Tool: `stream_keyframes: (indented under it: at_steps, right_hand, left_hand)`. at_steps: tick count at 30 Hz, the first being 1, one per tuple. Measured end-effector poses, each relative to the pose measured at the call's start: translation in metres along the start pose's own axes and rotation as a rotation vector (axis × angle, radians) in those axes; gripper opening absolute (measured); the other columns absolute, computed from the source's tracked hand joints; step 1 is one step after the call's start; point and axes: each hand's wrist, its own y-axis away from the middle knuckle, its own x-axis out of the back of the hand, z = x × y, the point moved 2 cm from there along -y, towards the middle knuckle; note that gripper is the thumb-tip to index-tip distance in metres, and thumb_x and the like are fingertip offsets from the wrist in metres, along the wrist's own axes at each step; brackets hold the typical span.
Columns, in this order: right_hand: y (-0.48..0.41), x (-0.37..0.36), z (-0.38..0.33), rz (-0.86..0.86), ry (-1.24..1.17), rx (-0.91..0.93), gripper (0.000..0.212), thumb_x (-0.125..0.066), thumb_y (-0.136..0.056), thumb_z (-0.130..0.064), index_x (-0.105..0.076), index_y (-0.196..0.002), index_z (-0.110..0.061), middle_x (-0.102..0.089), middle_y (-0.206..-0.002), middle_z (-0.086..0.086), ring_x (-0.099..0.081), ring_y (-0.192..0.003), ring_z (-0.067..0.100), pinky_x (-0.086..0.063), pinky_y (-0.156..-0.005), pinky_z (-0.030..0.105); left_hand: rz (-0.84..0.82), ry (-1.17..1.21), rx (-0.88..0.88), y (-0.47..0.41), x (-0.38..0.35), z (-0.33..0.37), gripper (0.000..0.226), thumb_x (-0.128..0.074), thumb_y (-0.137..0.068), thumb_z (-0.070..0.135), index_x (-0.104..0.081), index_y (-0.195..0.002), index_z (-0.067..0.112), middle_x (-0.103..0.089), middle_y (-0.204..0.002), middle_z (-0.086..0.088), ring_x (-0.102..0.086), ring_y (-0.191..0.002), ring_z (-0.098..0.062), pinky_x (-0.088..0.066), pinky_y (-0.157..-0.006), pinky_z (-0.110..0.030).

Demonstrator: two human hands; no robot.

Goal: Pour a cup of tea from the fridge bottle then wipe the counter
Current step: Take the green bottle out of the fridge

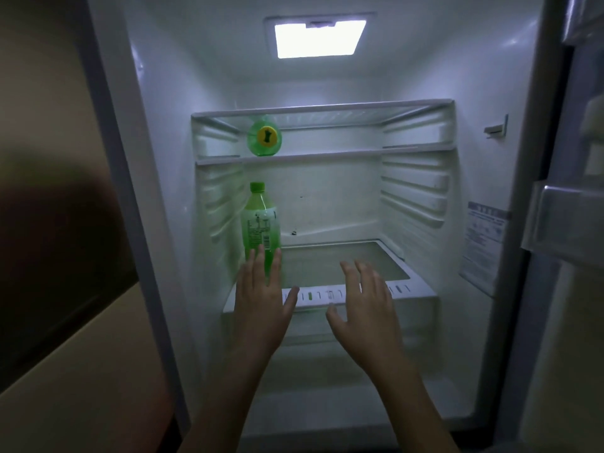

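A green tea bottle (260,223) with a green cap stands upright at the left of the fridge's lower glass shelf (346,268). My left hand (263,300) is stretched out flat just in front of the bottle's base, fingers apart, covering its lowest part; I cannot tell if the fingertips touch it. My right hand (366,305) hovers open over the shelf's front edge, to the right of the bottle, holding nothing.
The fridge is open and lit by a lamp (318,39) at the top. A green round deodoriser (264,138) sits on the upper shelf (327,155). The open door with its racks (562,220) is at the right. A dark cabinet side (58,223) lies at the left.
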Motion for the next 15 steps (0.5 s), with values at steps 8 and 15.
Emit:
stream_keyframes:
  at_steps: [8,15]
  right_hand:
    - [0.014,-0.014,0.014,-0.072,0.065,-0.030,0.071,-0.057,-0.085,-0.037,-0.027,-0.147,-0.021,-0.026,-0.153,0.004,-0.020,-0.143,0.023,-0.025,-0.116,0.041]
    - [0.016,-0.043,-0.011,-0.089,-0.003,-0.043,0.072,-0.060,-0.081,-0.036,-0.034,-0.146,-0.018,-0.035,-0.150,0.007,-0.025,-0.143,0.026,-0.023,-0.115,0.040]
  left_hand:
    - [0.000,-0.031,0.008,-0.007,0.006,-0.024,0.070,-0.041,-0.096,0.050,-0.027,-0.156,0.015,-0.021,-0.161,-0.019,-0.016,-0.150,-0.034,-0.015,-0.121,-0.045]
    - [0.026,-0.016,-0.005,-0.022,0.009,-0.027,0.071,-0.029,-0.094,0.051,-0.033,-0.153,0.013,-0.029,-0.158,-0.021,-0.024,-0.147,-0.037,-0.020,-0.118,-0.048]
